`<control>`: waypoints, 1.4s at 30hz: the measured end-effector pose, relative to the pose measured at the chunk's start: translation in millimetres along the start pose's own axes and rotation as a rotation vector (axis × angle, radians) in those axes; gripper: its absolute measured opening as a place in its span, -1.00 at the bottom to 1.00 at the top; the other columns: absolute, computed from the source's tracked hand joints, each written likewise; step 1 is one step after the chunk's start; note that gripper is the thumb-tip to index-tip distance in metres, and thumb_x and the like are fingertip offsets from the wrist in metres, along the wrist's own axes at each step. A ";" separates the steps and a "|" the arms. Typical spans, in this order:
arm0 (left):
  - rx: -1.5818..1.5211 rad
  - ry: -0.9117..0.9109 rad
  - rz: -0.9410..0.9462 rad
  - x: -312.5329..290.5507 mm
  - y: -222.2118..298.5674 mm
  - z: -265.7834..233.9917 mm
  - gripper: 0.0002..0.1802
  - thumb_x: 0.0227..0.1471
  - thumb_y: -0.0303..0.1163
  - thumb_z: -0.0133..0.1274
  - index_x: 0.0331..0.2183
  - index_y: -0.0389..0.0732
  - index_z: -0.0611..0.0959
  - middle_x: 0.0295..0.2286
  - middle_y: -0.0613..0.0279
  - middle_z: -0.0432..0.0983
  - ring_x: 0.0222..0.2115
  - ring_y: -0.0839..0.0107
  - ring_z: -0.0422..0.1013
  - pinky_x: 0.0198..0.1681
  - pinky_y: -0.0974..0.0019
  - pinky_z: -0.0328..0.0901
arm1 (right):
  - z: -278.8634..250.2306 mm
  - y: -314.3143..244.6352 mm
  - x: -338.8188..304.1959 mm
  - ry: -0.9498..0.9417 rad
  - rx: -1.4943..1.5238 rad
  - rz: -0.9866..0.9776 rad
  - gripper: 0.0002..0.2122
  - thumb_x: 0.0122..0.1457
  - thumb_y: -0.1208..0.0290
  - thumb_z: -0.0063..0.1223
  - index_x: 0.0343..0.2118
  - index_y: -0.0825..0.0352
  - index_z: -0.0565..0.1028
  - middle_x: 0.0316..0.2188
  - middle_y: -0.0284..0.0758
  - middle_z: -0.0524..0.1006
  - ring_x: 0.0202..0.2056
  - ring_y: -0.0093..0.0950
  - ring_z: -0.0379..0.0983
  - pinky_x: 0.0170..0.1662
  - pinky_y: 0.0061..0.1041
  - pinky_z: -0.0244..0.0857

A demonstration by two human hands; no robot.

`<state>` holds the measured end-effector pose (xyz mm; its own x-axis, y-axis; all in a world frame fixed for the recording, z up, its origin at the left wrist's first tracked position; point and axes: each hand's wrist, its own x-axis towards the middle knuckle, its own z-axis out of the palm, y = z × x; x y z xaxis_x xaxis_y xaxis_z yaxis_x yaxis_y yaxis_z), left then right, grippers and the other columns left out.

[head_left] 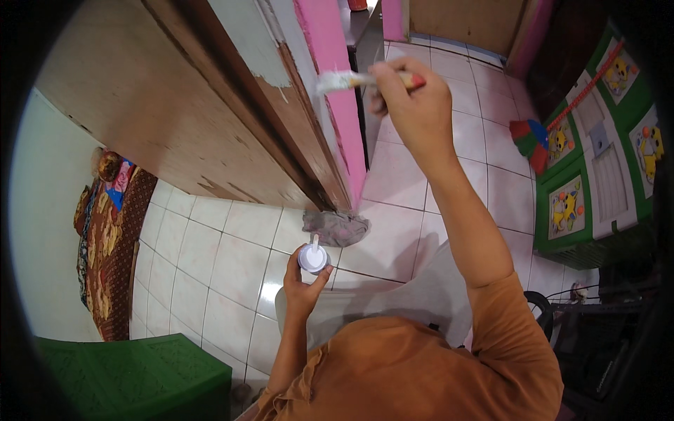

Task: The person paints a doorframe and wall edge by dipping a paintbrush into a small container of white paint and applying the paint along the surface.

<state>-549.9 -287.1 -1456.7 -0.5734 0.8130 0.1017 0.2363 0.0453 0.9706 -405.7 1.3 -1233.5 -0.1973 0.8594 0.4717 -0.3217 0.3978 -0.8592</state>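
My right hand [414, 105] is raised and closed around the handle of a paintbrush [358, 81]. White paint covers its bristles, which point left at the door frame [303, 105]; whether they touch it I cannot tell. Pale paint coats the upper part of the frame, while bare brown wood shows lower down. Low in front of my body, my left hand [304, 288] grips a small round paint can [314, 259] holding white paint. A light-coloured stick or handle stands up at its far rim. Beyond the can a grey rag [337, 228] lies on the floor at the foot of the frame.
A brown wooden door [175, 105] stands at the left, beside a pink wall edge [340, 112]. Green drawers with cartoon panels [590, 168] stand on the right. A green box [140, 375] is at lower left, near a brown patterned cloth [116, 245]. White tiles [225, 245] cover the floor.
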 end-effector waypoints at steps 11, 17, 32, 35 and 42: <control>0.010 0.004 -0.006 -21.7 34.4 -26.5 -0.22 -0.01 -0.51 0.44 0.21 -0.39 0.45 0.02 0.12 0.52 0.08 0.31 0.45 0.23 0.20 0.30 | 35.2 -35.5 21.9 -0.113 -0.223 0.027 -0.75 0.27 0.31 0.15 -0.36 0.45 0.60 -0.60 -0.34 0.59 -0.52 -0.56 0.64 -0.40 -0.54 0.52; 0.030 0.009 -0.011 -25.6 34.9 -39.3 -0.22 -0.01 -0.53 0.43 0.21 -0.39 0.44 0.02 0.11 0.52 0.09 0.31 0.45 0.24 0.20 0.29 | 58.4 -103.5 55.8 -0.077 0.020 -0.187 -0.76 0.30 0.32 0.19 -0.30 0.45 0.62 -0.55 -0.30 0.63 -0.51 -0.55 0.64 -0.39 -0.54 0.53; -0.019 0.055 0.000 -24.2 -11.7 -116.5 -0.25 -0.04 -0.46 0.47 0.16 -0.37 0.52 -0.02 0.10 0.57 0.03 0.33 0.49 0.18 0.26 0.33 | 92.7 17.3 -113.5 -0.272 -0.574 -0.254 -0.90 0.27 0.48 0.26 -0.23 0.39 0.62 -0.43 -0.19 0.61 -0.45 -0.33 0.58 -0.35 -0.40 0.44; -0.035 0.062 0.000 -27.4 -16.7 -124.1 -0.25 -0.04 -0.45 0.47 0.16 -0.36 0.52 -0.02 0.10 0.57 0.03 0.33 0.50 0.18 0.26 0.33 | 105.5 28.8 -108.7 -0.257 -0.583 -0.316 -0.89 0.26 0.47 0.26 -0.25 0.40 0.62 -0.43 -0.19 0.61 -0.46 -0.32 0.57 -0.35 -0.39 0.43; -0.008 0.058 0.013 -31.6 -20.1 -145.5 -0.27 -0.04 -0.43 0.48 0.15 -0.35 0.54 -0.03 0.10 0.59 0.03 0.32 0.51 0.18 0.24 0.34 | 134.2 9.9 -99.2 -0.243 -0.589 -0.420 -0.90 0.25 0.50 0.29 -0.27 0.40 0.61 -0.46 -0.19 0.58 -0.50 -0.33 0.53 -0.38 -0.40 0.40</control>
<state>-650.6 -398.2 -1447.6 -0.6146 0.7787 0.1260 0.2379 0.0307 0.9708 -513.5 -123.1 -1262.2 -0.3877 0.5300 0.7541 0.1188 0.8401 -0.5293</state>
